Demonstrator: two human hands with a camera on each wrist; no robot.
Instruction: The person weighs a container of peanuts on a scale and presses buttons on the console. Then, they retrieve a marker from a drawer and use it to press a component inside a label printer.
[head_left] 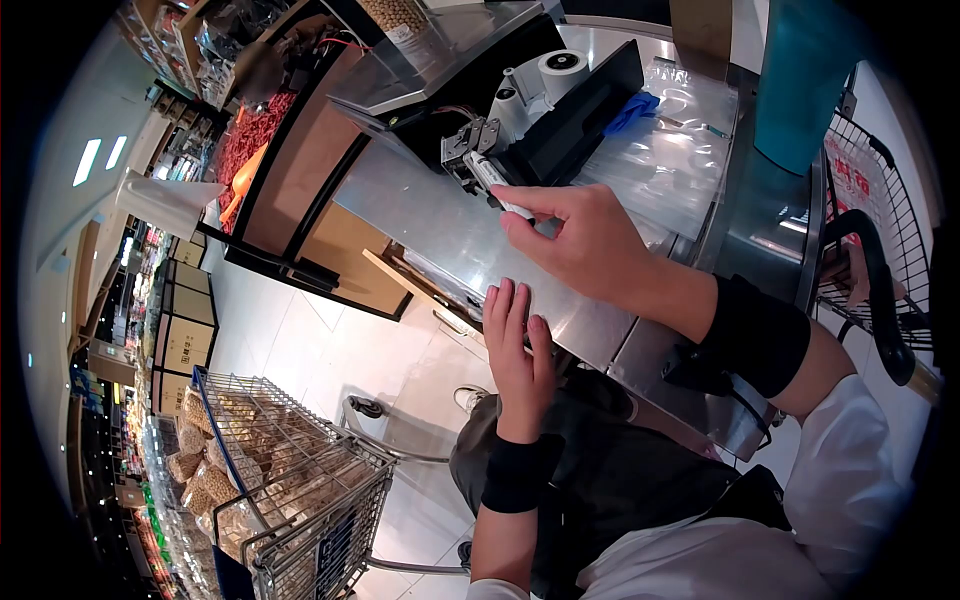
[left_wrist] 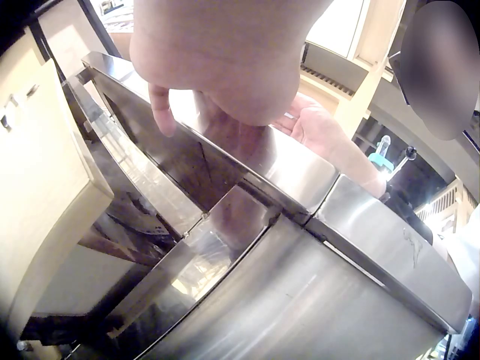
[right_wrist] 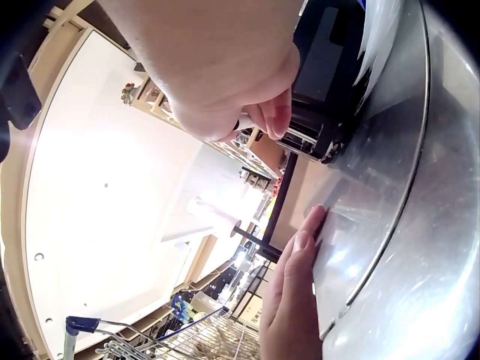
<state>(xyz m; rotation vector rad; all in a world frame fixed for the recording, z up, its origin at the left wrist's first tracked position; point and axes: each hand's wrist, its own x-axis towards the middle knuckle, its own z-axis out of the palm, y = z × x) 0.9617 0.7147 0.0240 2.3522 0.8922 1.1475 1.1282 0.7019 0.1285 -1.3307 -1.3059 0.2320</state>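
A white pen-like stick points at the metal mechanism of an opened label printer. The right hand pinches its near end between thumb and fingers. White rolls sit inside the printer beside its raised black cover. The left hand lies at the edge of the steel counter, fingers extended, holding nothing. In the right wrist view the right hand hides most of the stick, and the left hand is at the counter edge.
Clear plastic bags and a blue crumpled item lie right of the printer. A wire cart with bagged goods stands at lower left, another cart at right. An open drawer is below the counter; a teal container stands at upper right.
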